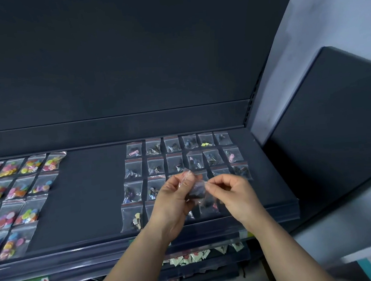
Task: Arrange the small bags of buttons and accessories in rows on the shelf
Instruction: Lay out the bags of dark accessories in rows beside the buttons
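Over the front right of the shelf (pixel 90 193), the left hand (pixel 174 199) grips the held bags (pixel 195 190), its fingers (pixel 184 180) curled round them. The right hand (pixel 232 194) pinches an edge of them, probably to peel one free for the unfinished front row. Accessory bags (pixel 155 165) lie in rows on the shelf's right, button bags (pixel 18 188) on its left.

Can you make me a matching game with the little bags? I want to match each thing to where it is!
Things:
1. colourful button bags
2. dark accessory bags
3. clear bag
4. white packets

Places:
A. pinched between the left hand and the right hand
B. below the shelf
C. left part of the shelf
D. right part of the shelf

Pairs: 1-C, 2-D, 3-A, 4-B
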`<state>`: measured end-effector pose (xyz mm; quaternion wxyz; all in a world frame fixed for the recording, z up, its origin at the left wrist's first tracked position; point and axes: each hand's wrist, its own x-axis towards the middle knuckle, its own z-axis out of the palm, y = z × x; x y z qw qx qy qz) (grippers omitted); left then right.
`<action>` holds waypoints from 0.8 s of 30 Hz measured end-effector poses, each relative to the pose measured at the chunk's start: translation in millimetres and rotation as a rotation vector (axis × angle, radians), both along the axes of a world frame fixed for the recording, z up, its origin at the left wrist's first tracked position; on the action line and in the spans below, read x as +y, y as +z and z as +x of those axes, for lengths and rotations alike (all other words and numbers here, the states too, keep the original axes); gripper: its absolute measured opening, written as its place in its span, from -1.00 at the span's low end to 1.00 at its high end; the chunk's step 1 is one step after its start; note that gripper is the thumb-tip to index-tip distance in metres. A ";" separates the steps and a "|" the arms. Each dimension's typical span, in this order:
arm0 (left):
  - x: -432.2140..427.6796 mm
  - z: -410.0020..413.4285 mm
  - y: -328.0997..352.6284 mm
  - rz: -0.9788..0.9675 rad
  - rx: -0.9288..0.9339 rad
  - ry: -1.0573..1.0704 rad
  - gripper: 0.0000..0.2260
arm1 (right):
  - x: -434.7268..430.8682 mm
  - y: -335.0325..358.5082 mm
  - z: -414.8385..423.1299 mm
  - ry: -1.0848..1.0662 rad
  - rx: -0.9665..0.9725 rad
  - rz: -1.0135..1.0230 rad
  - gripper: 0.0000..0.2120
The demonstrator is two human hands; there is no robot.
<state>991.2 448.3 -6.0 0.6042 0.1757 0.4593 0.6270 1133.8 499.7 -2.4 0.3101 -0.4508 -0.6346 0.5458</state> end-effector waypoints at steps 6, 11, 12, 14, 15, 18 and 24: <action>-4.1 -5.9 1.3 0.058 -0.070 -0.122 -0.58 | 1.6 -1.2 6.5 -0.056 0.128 -0.062 -0.90; -1.9 -1.8 1.0 -0.011 0.179 -0.060 -0.81 | 6.5 -3.1 14.5 -0.092 0.132 -0.061 -0.93; -1.2 -1.3 0.9 -0.020 0.223 -0.060 -0.85 | 6.6 -3.3 15.9 -0.079 0.132 -0.070 -0.94; -0.1 -1.1 0.0 -0.031 0.288 -0.069 -0.89 | 6.6 -3.4 18.3 -0.039 0.127 -0.084 -0.96; 0.3 -1.3 -0.5 -0.032 0.306 -0.077 -0.91 | 6.8 -3.9 19.6 -0.021 0.118 -0.084 -0.96; 1.2 -0.2 -2.2 -0.035 0.325 -0.111 -0.94 | 9.2 -5.5 23.3 -0.029 0.105 -0.080 -0.97; 3.3 1.5 1.7 -0.035 0.334 -0.159 -0.87 | 12.8 -6.4 27.5 -0.065 0.112 -0.044 -0.88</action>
